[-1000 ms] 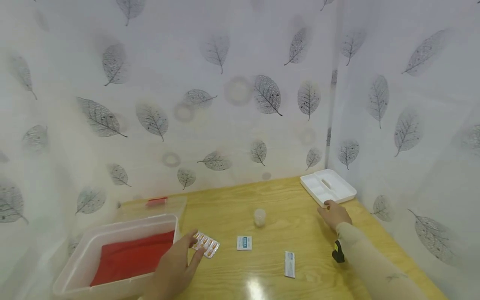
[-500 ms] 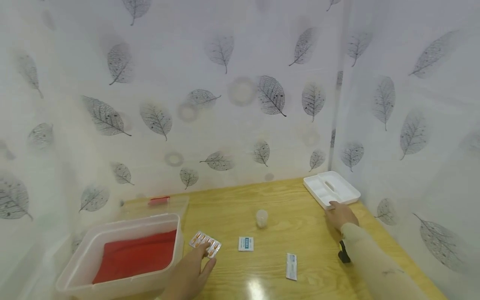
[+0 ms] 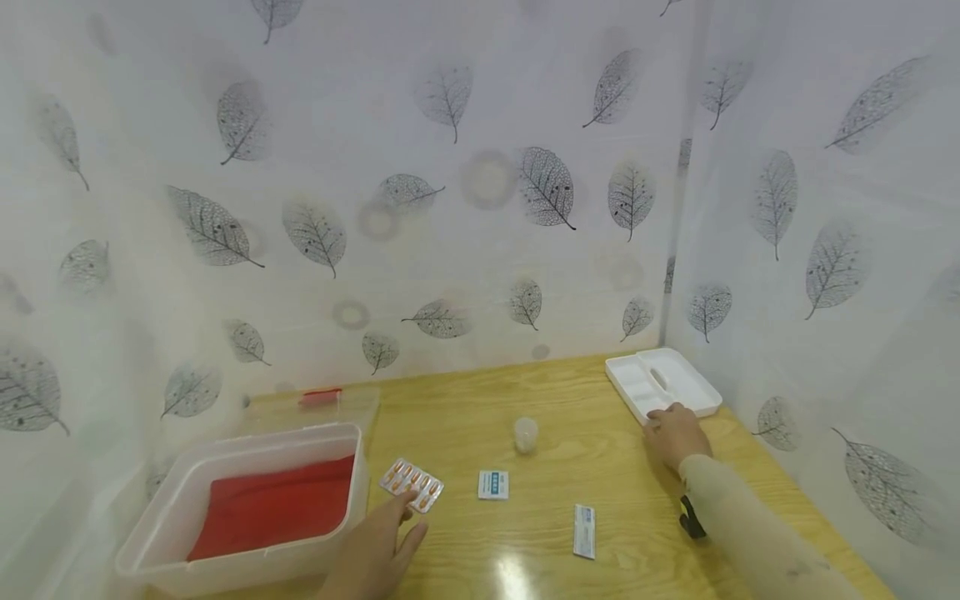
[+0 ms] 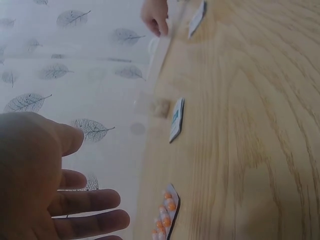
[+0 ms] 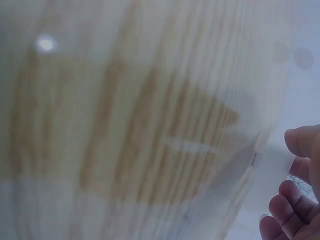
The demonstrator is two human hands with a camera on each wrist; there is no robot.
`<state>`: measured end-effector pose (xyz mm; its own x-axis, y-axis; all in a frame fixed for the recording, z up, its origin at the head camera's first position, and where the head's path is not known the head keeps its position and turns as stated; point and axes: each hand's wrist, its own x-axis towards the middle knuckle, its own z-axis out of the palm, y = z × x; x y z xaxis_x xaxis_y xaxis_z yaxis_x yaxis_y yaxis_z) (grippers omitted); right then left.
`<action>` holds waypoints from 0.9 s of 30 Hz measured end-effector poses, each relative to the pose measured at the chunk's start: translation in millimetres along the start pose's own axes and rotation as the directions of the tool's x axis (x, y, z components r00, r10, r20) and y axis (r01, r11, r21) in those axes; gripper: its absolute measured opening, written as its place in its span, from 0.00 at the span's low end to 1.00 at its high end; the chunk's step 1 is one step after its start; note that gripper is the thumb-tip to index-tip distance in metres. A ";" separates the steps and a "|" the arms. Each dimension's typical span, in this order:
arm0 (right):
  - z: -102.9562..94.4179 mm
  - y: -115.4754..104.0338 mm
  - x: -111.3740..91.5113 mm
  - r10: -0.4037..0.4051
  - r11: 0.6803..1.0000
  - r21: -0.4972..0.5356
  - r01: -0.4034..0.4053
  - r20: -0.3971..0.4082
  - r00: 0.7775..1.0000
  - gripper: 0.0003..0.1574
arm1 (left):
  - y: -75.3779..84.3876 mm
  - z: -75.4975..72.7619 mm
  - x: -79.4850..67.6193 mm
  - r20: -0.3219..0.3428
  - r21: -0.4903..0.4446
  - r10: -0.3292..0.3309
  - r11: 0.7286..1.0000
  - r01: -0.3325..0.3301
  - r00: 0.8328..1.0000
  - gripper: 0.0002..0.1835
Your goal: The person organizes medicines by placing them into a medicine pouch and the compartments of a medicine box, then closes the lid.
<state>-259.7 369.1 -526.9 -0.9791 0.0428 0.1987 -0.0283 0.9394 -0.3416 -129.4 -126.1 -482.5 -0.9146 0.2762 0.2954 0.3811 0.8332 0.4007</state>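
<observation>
On the wooden table lies a silver blister pack (image 3: 412, 485) with orange-and-white capsules. My left hand (image 3: 375, 546) is beside it, fingers extended; in the left wrist view the palm and fingers (image 4: 87, 200) show apart from the pack. At the far right is a shallow white divided tray (image 3: 693, 383) with a central handle. My right hand (image 3: 678, 435) holds its near rim, fingers at the tray's front corner. The right wrist view shows the thumb and curled fingers (image 5: 295, 200) by the tray's pale edge, which is blurred there.
A translucent bin (image 3: 161, 533) with red cloth (image 3: 277, 508) stands at left, its clear lid (image 3: 356, 408) behind. A small clear cup (image 3: 526, 435), a blue-and-white packet (image 3: 492, 485) and a narrow white packet (image 3: 584, 531) lie mid-table. Leaf-patterned curtains (image 3: 480, 250) border the table.
My left hand has set the blister pack down on the table, let go and drawn back slightly. My right hand has reached the tray, which has shifted slightly nearer.
</observation>
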 end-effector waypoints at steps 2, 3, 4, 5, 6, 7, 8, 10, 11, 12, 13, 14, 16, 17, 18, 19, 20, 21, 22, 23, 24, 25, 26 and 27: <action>-1.1 -4.4 -2.2 -0.030 0.999 -0.023 0.030 0.013 0.999 0.19 | -0.4 -0.2 -0.2 0.009 -0.010 -0.005 1.000 0.005 1.000 0.23; -1.5 -6.8 -3.5 -0.044 0.998 -0.038 0.045 0.019 0.999 0.19 | -0.7 0.0 -0.5 0.011 -0.015 -0.007 1.000 0.007 1.000 0.23; -2.0 -9.5 -4.8 -0.061 0.997 -0.049 0.063 0.028 0.998 0.18 | -1.0 0.2 -0.7 0.010 -0.020 -0.007 1.000 0.007 1.000 0.22; -2.8 -12.7 -6.3 -0.081 0.995 -0.061 0.083 0.037 0.996 0.17 | -1.4 0.4 -1.1 0.006 -0.022 -0.006 1.000 0.006 1.000 0.22; -3.7 -16.1 -7.7 -0.103 0.992 -0.067 0.106 0.043 0.994 0.17 | -1.7 0.8 -1.4 -0.001 -0.020 -0.004 1.000 0.004 1.000 0.22; -4.4 -19.4 -9.2 -0.126 0.989 -0.071 0.129 0.052 0.991 0.16 | -2.1 1.1 -1.7 -0.009 -0.017 -0.001 1.000 0.000 1.000 0.22; -4.8 -22.6 -10.9 -0.143 0.987 -0.069 0.147 0.062 0.988 0.15 | -2.4 1.3 -1.9 -0.017 -0.012 0.002 1.000 -0.002 1.000 0.22; -4.6 -29.3 -14.6 -0.175 0.982 -0.065 0.179 0.071 0.982 0.14 | -2.6 1.4 -2.1 -0.025 -0.003 0.007 1.000 -0.007 1.000 0.22; -5.3 -32.9 -16.6 -0.184 0.980 -0.057 0.189 0.081 0.980 0.14 | -2.5 1.3 -2.1 -0.026 0.001 0.007 1.000 -0.007 1.000 0.22; -6.5 -36.8 -19.0 -0.185 0.981 -0.043 0.190 0.095 0.978 0.13 | -2.4 1.2 -2.0 -0.023 0.005 0.006 1.000 -0.006 1.000 0.22; -7.2 -40.1 -21.1 -0.186 0.981 -0.038 0.191 0.110 0.976 0.13 | -2.8 1.3 -2.0 -0.019 0.006 0.008 1.000 -0.007 1.000 0.22; -8.1 -43.3 -22.6 -0.180 0.982 -0.032 0.186 0.126 0.976 0.13 | -3.0 1.4 -2.1 -0.017 0.006 0.008 1.000 -0.008 1.000 0.22; -12.9 -50.9 -24.6 -0.165 0.985 -0.016 0.170 0.165 0.972 0.12 | -2.9 1.5 -2.4 -0.017 0.003 0.010 1.000 -0.010 1.000 0.22; -16.0 -54.1 -25.2 -0.159 0.986 -0.007 0.164 0.191 0.969 0.12 | -2.9 1.3 -2.6 -0.018 0.000 0.010 1.000 -0.010 1.000 0.22; -19.2 -56.7 -24.7 -0.148 0.988 -0.002 0.152 0.213 0.966 0.12 | -2.9 1.2 -2.8 -0.018 -0.002 0.009 1.000 -0.009 1.000 0.22; -22.2 -58.2 -23.0 -0.139 0.990 -0.001 0.143 0.224 0.965 0.11 | -2.9 0.9 -2.9 -0.018 -0.003 0.009 1.000 -0.009 1.000 0.22; -25.9 -59.0 -20.8 -0.126 0.992 0.002 0.129 0.230 0.965 0.12 | -2.5 0.4 -3.1 -0.018 -0.002 0.007 1.000 -0.007 1.000 0.21; -29.8 -59.6 -18.9 -0.107 0.994 0.007 0.108 0.232 0.967 0.12 | -2.4 0.2 -3.1 -0.019 -0.004 0.004 1.000 -0.004 1.000 0.22; -33.4 -59.1 -16.1 -0.086 0.996 0.009 0.086 0.227 0.970 0.12 | -2.5 0.0 -3.0 -0.018 -0.005 0.004 1.000 -0.004 1.000 0.22; -36.8 -57.3 -12.8 -0.067 0.998 0.006 0.068 0.210 0.975 0.13 | -2.6 -0.2 -3.0 -0.016 -0.008 0.001 1.000 -0.001 1.000 0.22; -39.5 -54.9 -9.4 -0.044 0.999 0.001 0.044 0.192 0.981 0.14 | -2.8 0.2 -3.0 -0.018 -0.005 0.005 1.000 -0.005 1.000 0.22; -41.7 -51.8 -6.1 -0.025 1.000 -0.004 0.026 0.169 0.985 0.15 | -3.1 0.7 -3.0 -0.022 -0.004 0.010 1.000 -0.010 1.000 0.21; -43.5 -48.6 -3.1 -0.003 1.000 -0.002 0.003 0.158 0.987 0.16 | -3.5 1.3 -3.2 -0.025 -0.006 0.011 1.000 -0.011 1.000 0.21; -44.6 -45.5 -0.5 0.022 1.000 -0.002 -0.022 0.153 0.988 0.18 | -3.9 2.0 -3.5 -0.028 -0.010 0.014 1.000 -0.014 1.000 0.21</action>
<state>-249.0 341.6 -470.5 -0.9988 0.0103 0.0480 -0.0068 0.9388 -0.3443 -127.9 -129.3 -486.9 -0.9050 0.2742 0.3252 0.3953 0.8245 0.4049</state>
